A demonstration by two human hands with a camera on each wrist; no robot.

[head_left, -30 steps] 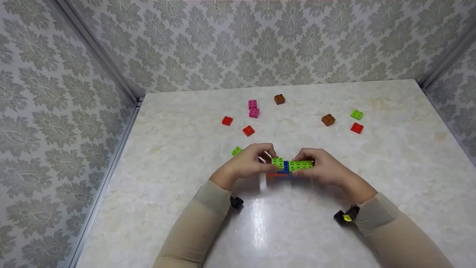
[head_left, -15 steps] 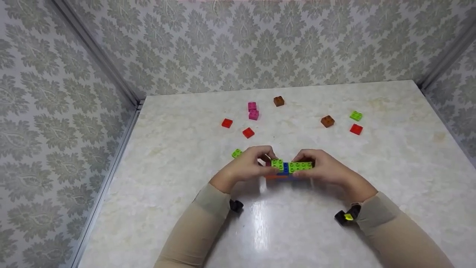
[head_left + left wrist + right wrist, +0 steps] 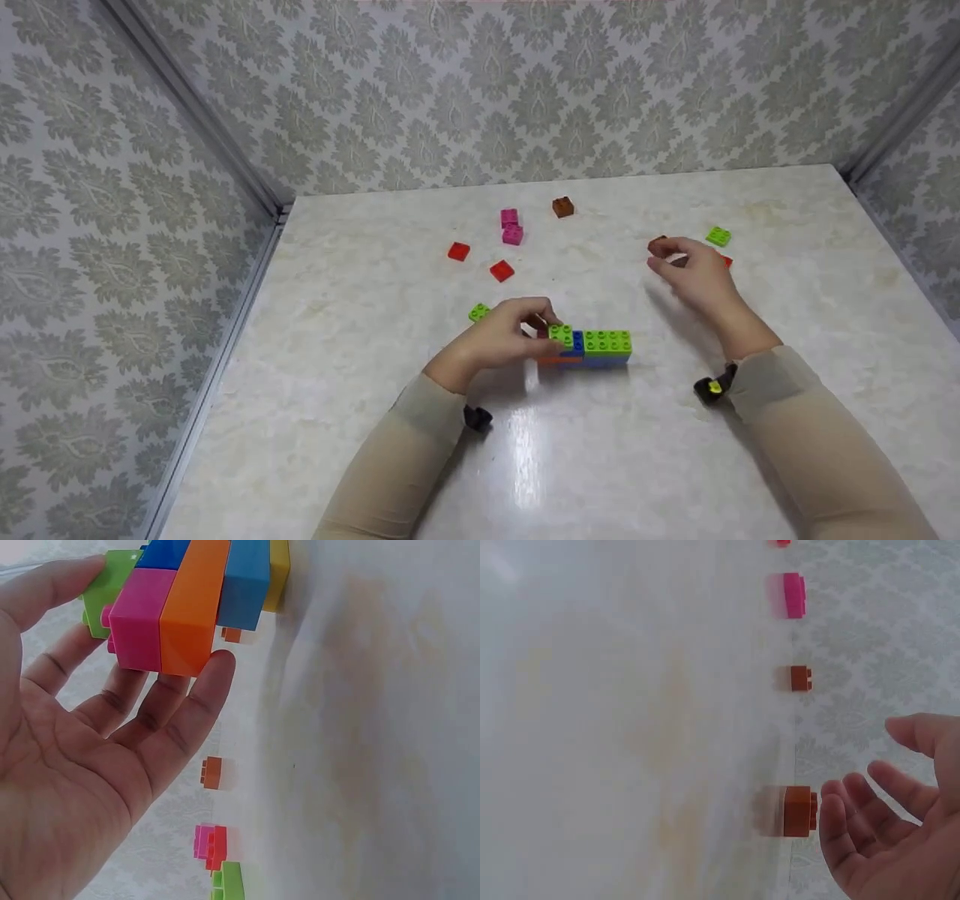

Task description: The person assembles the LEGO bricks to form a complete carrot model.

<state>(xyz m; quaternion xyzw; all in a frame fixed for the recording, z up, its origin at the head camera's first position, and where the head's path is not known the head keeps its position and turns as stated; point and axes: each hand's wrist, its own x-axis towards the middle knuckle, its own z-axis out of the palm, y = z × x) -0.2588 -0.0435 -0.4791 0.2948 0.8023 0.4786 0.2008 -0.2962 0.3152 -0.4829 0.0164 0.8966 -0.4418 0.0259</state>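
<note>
Left hand [image 3: 502, 334] grips one end of a multicoloured brick stack [image 3: 607, 345], thumb on the near side, fingers behind. Stack lies mid-tabletop [image 3: 315, 337], well in from the far edge and roughly parallel to it; green on top, with pink, orange, blue and yellow below. Right hand [image 3: 701, 277] holds nothing: fingers loosely curved, thumb apart, just beside a brown brick [image 3: 798, 811]; contact, cannot tell. Toward the far right corner, a lime brick [image 3: 718, 236]. Nearer the far edge, a second brown block [image 3: 563, 207]; left of it, two pink bricks [image 3: 512, 235] close together. Two red bricks [image 3: 502, 271] nearer the left edge.
</note>
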